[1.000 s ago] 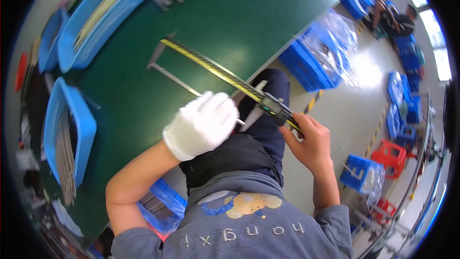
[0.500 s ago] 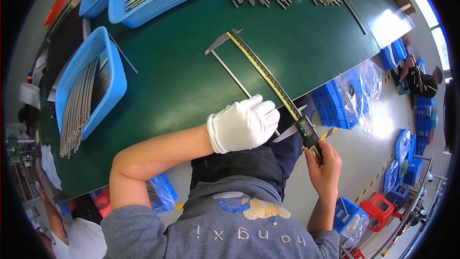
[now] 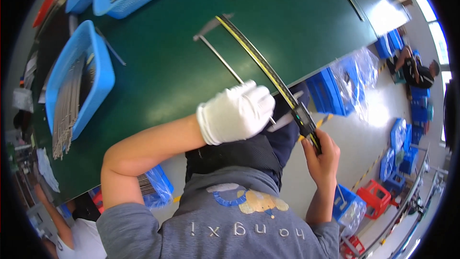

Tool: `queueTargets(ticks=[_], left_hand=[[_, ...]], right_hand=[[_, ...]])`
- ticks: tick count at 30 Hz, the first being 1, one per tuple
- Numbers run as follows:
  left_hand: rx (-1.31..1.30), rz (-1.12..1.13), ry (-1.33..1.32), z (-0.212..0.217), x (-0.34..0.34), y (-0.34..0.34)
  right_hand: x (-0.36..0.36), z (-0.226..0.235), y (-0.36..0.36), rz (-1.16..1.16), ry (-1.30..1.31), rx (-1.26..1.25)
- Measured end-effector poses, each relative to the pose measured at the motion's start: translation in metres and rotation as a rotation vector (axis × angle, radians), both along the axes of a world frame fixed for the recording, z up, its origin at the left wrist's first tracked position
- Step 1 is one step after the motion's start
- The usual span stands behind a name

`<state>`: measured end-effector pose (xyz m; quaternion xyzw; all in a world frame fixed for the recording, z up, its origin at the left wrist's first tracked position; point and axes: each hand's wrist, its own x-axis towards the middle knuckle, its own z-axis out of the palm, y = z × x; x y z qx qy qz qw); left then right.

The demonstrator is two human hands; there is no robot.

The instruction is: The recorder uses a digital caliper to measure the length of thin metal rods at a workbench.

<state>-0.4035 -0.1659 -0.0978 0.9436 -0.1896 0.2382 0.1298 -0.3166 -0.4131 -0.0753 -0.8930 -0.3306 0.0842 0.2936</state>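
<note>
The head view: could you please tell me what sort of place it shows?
Most likely a factory workshop: the right hand holds a long caliper, metal rods lie in a blue basket on the green table, and blue crates stand on the floor.

On the table (image 3: 158,67), a basket (image 3: 104,74) of rods (image 3: 67,105) lies at frame left, below 2 other baskets (image 3: 143,4); at centre, the caliper (image 3: 263,65) runs right of a single rod (image 3: 222,61).

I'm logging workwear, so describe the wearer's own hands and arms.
The left hand wears a plain white glove that ends at the wrist; the right hand is bare. Both forearms are uncovered, below short grey sleeves.
</note>
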Motion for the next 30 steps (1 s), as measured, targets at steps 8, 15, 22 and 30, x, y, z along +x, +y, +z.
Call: queueTargets(ticks=[8, 15, 22, 30], left_hand=[[0.007, 0.004, 0.033, 0.008, -0.003, 0.006], [-0.004, 0.010, 0.012, 0.010, -0.003, 0.004], [-0.027, 0.024, 0.033, 0.016, 0.001, 0.008], [-0.066, 0.029, -0.013, 0.012, 0.005, 0.011]], right_hand=[[-0.002, 0.001, 0.004, 0.035, -0.018, 0.021], [-0.002, 0.000, 0.002, 0.032, -0.070, -0.007], [-0.001, 0.000, 0.007, 0.006, -0.063, -0.005], [-0.002, 0.001, 0.008, 0.031, -0.040, -0.023]])
